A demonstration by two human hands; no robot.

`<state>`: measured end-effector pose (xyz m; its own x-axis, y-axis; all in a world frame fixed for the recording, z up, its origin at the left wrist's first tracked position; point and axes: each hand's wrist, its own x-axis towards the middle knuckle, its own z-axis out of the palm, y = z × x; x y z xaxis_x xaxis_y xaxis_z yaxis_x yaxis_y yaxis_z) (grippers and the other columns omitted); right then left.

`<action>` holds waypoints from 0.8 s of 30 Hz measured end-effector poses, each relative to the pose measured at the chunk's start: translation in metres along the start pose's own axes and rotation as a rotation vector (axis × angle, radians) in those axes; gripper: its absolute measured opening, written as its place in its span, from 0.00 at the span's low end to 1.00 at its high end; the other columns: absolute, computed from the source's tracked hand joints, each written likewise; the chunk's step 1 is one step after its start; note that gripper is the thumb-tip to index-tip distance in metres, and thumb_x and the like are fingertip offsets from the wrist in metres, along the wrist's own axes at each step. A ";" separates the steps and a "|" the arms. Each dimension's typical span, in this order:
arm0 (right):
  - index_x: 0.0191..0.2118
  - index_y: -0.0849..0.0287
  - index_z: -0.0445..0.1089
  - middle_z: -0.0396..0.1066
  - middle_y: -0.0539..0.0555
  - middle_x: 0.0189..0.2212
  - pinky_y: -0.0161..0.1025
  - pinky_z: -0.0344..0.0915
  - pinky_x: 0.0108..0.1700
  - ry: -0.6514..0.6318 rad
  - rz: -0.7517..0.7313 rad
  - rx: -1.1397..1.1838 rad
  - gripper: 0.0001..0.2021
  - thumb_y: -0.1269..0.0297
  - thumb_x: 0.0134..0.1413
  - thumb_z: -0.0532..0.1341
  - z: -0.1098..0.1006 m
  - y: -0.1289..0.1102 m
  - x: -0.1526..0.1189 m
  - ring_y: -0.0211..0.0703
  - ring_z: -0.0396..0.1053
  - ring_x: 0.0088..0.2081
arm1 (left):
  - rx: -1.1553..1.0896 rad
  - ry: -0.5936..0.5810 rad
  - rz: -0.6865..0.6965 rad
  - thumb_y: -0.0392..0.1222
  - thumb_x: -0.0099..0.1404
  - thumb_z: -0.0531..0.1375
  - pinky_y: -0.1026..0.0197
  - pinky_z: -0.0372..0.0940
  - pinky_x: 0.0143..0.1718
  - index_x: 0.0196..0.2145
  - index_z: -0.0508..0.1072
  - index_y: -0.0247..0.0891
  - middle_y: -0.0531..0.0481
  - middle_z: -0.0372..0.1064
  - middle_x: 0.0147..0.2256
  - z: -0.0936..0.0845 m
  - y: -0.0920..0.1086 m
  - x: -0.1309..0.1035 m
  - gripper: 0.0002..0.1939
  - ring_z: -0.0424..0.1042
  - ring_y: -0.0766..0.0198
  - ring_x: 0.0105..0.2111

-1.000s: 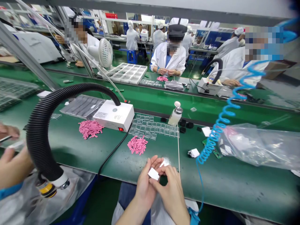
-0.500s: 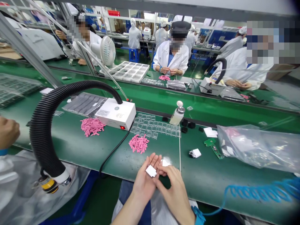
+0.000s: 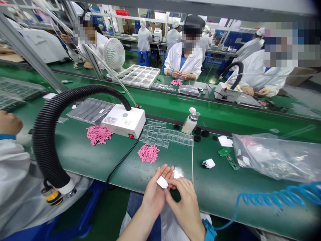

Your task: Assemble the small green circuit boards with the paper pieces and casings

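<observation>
My left hand [image 3: 154, 195] is turned palm up near the table's front edge, and a small white rectangular piece [image 3: 162, 182] with a notched edge lies on its fingers. From the right, my right hand [image 3: 184, 194] reaches in, its thumb and fingertips bent together at that piece's right edge. Whether anything else is between those fingertips is hidden. Just behind the hands lies a white sheet [image 3: 178, 172] with clear film. A pile of pink strips [image 3: 148, 153] is beyond my left hand. A small stack of white pieces [image 3: 209, 163] sits farther right.
Clear plastic squares [image 3: 160, 134] stand in rows beside a white bottle [image 3: 190, 122]. A white box [image 3: 124, 120] feeds a black hose [image 3: 45, 127] arching at left. A plastic bag [image 3: 276, 157] and coiled blue cord [image 3: 281, 195] are right. A co-worker's hand [image 3: 10, 123] is far left.
My hands and the white piece have barely moved. At far left, the co-worker's hand and sleeve have shifted. The blue cord has swung slightly.
</observation>
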<state>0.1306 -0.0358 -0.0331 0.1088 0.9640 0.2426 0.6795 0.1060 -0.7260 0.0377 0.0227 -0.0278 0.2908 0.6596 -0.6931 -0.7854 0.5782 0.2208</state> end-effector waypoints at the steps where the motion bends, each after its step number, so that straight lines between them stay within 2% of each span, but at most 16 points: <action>1: 0.37 0.54 0.69 0.68 0.49 0.28 0.42 0.60 0.40 0.005 0.000 -0.009 0.09 0.74 0.50 0.60 0.000 0.000 0.000 0.45 0.66 0.33 | 0.003 0.001 -0.006 0.35 0.65 0.55 0.58 0.71 0.41 0.38 0.73 0.29 0.38 0.74 0.40 0.001 0.000 0.000 0.09 0.75 0.56 0.42; 4: 0.36 0.54 0.70 0.68 0.50 0.27 0.42 0.61 0.38 0.021 0.006 -0.039 0.08 0.74 0.49 0.60 0.002 0.001 0.001 0.45 0.66 0.33 | 0.010 0.008 -0.019 0.36 0.66 0.54 0.59 0.71 0.36 0.37 0.73 0.29 0.38 0.75 0.38 0.003 0.000 -0.001 0.09 0.76 0.57 0.39; 8: 0.35 0.55 0.70 0.67 0.49 0.26 0.42 0.61 0.38 0.031 0.010 -0.069 0.08 0.74 0.49 0.59 0.004 0.000 0.003 0.44 0.66 0.32 | 0.009 0.006 -0.031 0.37 0.66 0.54 0.60 0.70 0.35 0.36 0.73 0.30 0.40 0.75 0.36 0.005 0.002 -0.002 0.09 0.76 0.58 0.37; 13: 0.35 0.55 0.70 0.67 0.49 0.26 0.41 0.61 0.36 0.041 0.005 -0.030 0.07 0.73 0.50 0.60 0.005 -0.002 0.003 0.44 0.65 0.31 | -0.005 0.007 -0.044 0.36 0.66 0.54 0.59 0.70 0.40 0.36 0.73 0.30 0.41 0.74 0.36 0.009 0.005 -0.005 0.09 0.76 0.59 0.37; 18: 0.42 0.54 0.69 0.69 0.52 0.33 0.40 0.62 0.38 0.107 -0.133 0.039 0.09 0.73 0.58 0.57 0.006 -0.002 -0.004 0.44 0.66 0.36 | -0.064 -0.016 -0.091 0.34 0.65 0.56 0.57 0.68 0.47 0.37 0.73 0.29 0.44 0.74 0.33 0.013 0.008 -0.008 0.07 0.76 0.59 0.38; 20: 0.42 0.53 0.70 0.68 0.52 0.33 0.40 0.62 0.38 0.091 -0.167 0.038 0.09 0.73 0.59 0.57 0.006 -0.001 -0.005 0.44 0.65 0.37 | -0.071 -0.011 -0.097 0.34 0.65 0.56 0.57 0.68 0.46 0.37 0.73 0.29 0.46 0.74 0.32 0.013 0.009 -0.008 0.07 0.76 0.60 0.37; 24: 0.44 0.54 0.68 0.66 0.54 0.35 0.40 0.62 0.38 -0.019 -0.179 0.052 0.10 0.74 0.60 0.56 0.002 -0.002 -0.003 0.45 0.63 0.38 | -0.086 0.017 -0.096 0.33 0.66 0.54 0.57 0.69 0.45 0.38 0.72 0.30 0.48 0.74 0.31 0.011 0.012 -0.007 0.07 0.76 0.62 0.35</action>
<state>0.1277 -0.0380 -0.0336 -0.0244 0.9328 0.3595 0.6485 0.2885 -0.7045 0.0327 0.0302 -0.0125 0.3584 0.5945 -0.7198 -0.7985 0.5947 0.0937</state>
